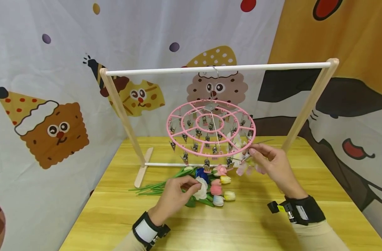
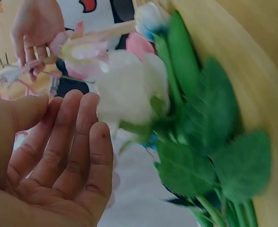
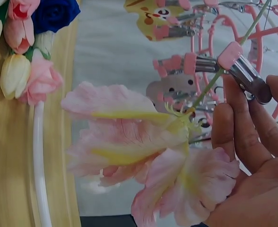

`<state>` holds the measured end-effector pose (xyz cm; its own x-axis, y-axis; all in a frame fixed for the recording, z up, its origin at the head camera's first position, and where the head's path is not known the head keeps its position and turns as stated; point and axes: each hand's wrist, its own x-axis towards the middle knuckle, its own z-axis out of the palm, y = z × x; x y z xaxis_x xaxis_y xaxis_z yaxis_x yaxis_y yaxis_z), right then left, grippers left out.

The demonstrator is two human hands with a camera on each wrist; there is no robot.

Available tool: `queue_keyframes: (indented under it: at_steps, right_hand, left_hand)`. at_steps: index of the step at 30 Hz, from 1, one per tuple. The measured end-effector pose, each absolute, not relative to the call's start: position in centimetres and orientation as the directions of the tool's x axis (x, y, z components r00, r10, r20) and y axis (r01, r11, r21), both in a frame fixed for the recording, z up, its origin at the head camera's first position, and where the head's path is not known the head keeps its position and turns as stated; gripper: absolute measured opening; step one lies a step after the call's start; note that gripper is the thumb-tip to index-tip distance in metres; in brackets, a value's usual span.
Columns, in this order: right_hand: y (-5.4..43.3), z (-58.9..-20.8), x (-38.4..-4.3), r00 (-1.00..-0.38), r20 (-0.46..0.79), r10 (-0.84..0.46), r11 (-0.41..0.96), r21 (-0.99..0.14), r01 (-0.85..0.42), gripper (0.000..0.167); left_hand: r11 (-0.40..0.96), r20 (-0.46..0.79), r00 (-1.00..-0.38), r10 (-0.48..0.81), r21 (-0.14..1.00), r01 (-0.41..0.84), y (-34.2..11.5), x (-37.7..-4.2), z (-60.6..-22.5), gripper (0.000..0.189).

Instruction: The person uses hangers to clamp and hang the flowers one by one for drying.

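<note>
A round pink hanging rack [image 1: 211, 127] with several metal clips hangs by a hook from a white rail. At its right edge my right hand [image 1: 274, 167] pinches a metal clip [image 3: 245, 75] with pink tips between thumb and fingers. The clip lies across the green stem of a pale pink flower [image 3: 143, 137], whose blooms hang beside the palm. My left hand [image 1: 178, 193] hovers by a white rose [image 2: 131, 87], fingers loosely bent, thumb near the index fingertip and nothing visible between them. The rose lies at the front of a bunch of artificial flowers [image 1: 216, 190].
A wooden stand with a white rail [image 1: 153, 71] straddles the back of the wooden table [image 1: 241, 226]. Its slanted legs rise on either side, and a low white bar [image 1: 173, 164] runs behind the flowers. A printed cloth [image 1: 140, 35] hangs behind.
</note>
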<state>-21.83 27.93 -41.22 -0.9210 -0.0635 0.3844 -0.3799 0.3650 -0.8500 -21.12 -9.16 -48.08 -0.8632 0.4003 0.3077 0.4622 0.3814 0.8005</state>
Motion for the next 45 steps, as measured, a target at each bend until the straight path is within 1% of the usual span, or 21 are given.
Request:
queue_keyframes:
  at_steps: [4, 10, 18, 20, 24, 30, 33, 35, 39, 45]
  right_hand:
    - [28.4, -41.3, -22.0, -0.936, 0.348, -0.048, 0.373, -0.863, -0.34, 0.031]
    - [29.1, -41.5, -22.4, -0.947, 0.32, -0.031, 0.37, -0.876, -0.308, 0.039]
    - [29.8, -42.3, -22.6, -0.924, 0.382, -0.01, 0.434, -0.831, -0.348, 0.041]
    - [30.0, -42.5, -22.5, -0.916, 0.401, 0.004, 0.44, -0.823, -0.358, 0.04]
    - [30.0, -42.8, -21.9, -0.892, 0.447, 0.074, 0.467, -0.805, -0.365, 0.037]
    - [29.8, -44.0, -20.7, -0.825, 0.527, 0.203, 0.511, -0.776, -0.369, 0.03]
    - [29.6, -44.9, -20.0, -0.817, 0.529, 0.232, 0.555, -0.761, -0.335, 0.024]
    - [29.4, -45.6, -19.6, -0.821, 0.524, 0.229, 0.589, -0.745, -0.312, 0.02]
    - [28.8, -47.0, -18.9, -0.836, 0.519, 0.177, 0.618, -0.72, -0.316, 0.014]
    - [27.5, -48.3, -18.1, -0.862, 0.503, 0.061, 0.645, -0.679, -0.351, 0.015]
  left_hand:
    - [0.397, 0.305, -0.878, 0.37, 0.802, 0.446, -10.2, -21.3, -48.6, 0.011]
    - [0.411, 0.302, -0.896, 0.326, 0.808, 0.422, -11.5, -21.7, -48.8, 0.012]
    - [0.522, 0.272, -0.927, 0.257, 0.769, 0.371, -13.7, -22.6, -49.4, 0.01]
    - [0.55, 0.273, -0.927, 0.256, 0.748, 0.372, -14.3, -22.9, -49.7, 0.009]
    - [0.619, 0.275, -0.925, 0.264, 0.687, 0.381, -15.3, -23.3, -50.2, 0.005]
    - [0.711, 0.276, -0.903, 0.33, 0.557, 0.43, -16.6, -23.7, -51.1, 0.011]
    - [0.731, 0.276, -0.886, 0.371, 0.502, 0.463, -17.2, -23.8, -51.3, 0.015]
    - [0.733, 0.278, -0.876, 0.395, 0.48, 0.483, -17.4, -23.8, -51.4, 0.017]
    - [0.741, 0.292, -0.86, 0.419, 0.438, 0.51, -17.6, -23.9, -51.5, 0.018]
    - [0.755, 0.325, -0.838, 0.438, 0.373, 0.539, -17.7, -24.1, -51.8, 0.017]
